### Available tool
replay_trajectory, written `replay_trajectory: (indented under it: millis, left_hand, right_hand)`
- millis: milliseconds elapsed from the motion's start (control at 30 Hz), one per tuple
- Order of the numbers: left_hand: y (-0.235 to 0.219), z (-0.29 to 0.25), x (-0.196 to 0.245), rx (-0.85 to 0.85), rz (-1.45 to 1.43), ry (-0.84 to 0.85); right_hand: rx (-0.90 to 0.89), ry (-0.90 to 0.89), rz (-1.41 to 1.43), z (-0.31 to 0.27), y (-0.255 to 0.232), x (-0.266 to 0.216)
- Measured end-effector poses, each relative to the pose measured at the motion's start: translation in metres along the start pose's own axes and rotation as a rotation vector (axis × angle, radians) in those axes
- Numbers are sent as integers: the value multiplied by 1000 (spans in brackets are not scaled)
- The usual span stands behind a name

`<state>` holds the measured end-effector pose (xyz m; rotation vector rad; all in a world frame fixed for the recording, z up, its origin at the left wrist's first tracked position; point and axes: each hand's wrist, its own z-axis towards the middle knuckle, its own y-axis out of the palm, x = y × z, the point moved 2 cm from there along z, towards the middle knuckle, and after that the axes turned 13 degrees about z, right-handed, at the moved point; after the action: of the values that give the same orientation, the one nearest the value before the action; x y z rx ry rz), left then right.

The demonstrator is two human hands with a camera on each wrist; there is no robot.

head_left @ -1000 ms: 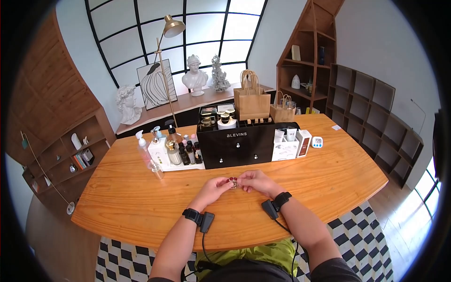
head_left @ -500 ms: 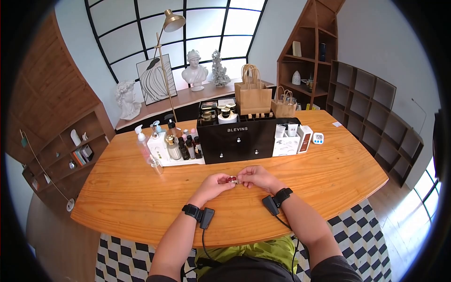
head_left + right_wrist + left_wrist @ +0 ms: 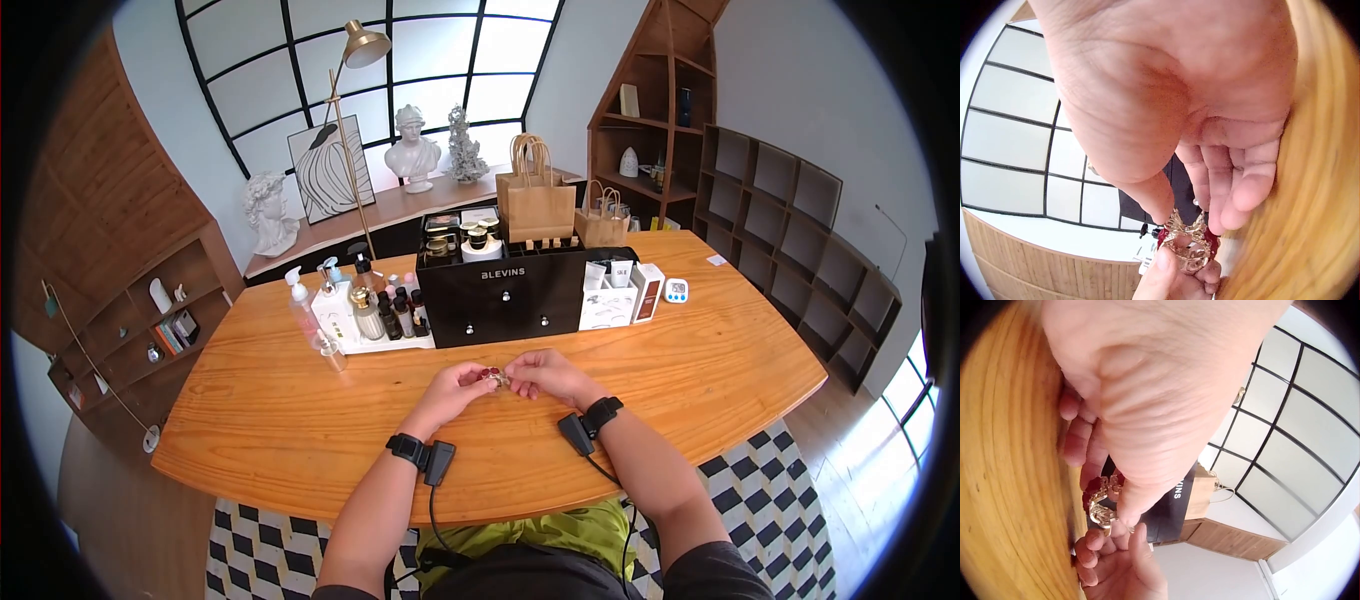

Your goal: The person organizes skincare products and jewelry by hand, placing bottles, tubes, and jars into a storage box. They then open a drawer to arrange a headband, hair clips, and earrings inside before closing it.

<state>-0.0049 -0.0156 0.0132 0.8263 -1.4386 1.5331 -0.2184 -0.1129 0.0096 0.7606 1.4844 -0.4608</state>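
Note:
A small gold openwork ornament [image 3: 492,374] with red stones is held between both hands, a little above the wooden table. My left hand [image 3: 452,392] pinches its left side between thumb and fingers. From the other side, my right hand [image 3: 548,378] pinches its gold end with thumb and index finger. Through the right wrist view, the ornament [image 3: 1190,253] looks ring-like, with curled gold filigree and deep red on either side. Fingertips cover part of it in the left wrist view. The right hand's other fingers are loosely curled.
Behind the hands stands a black BLEVINS organizer [image 3: 500,300] with cosmetics on top. Bottles [image 3: 367,315] on a white tray are to its left. White boxes [image 3: 607,308], a small timer [image 3: 676,291] and paper bags [image 3: 537,207] are to its right or behind. Cables hang from both wrist cameras.
The ornament has turned slightly between the fingers, its red part now at the left and gold toward the right. Both hands keep their hold, and the head view has shifted a little.

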Motion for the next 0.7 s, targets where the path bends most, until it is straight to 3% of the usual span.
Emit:
replay_trajectory:
  millis: [700]
  left_hand:
    - [1, -2, 7, -23, -115, 41]
  right_hand:
    - [-69, 138, 39, -11, 10, -10]
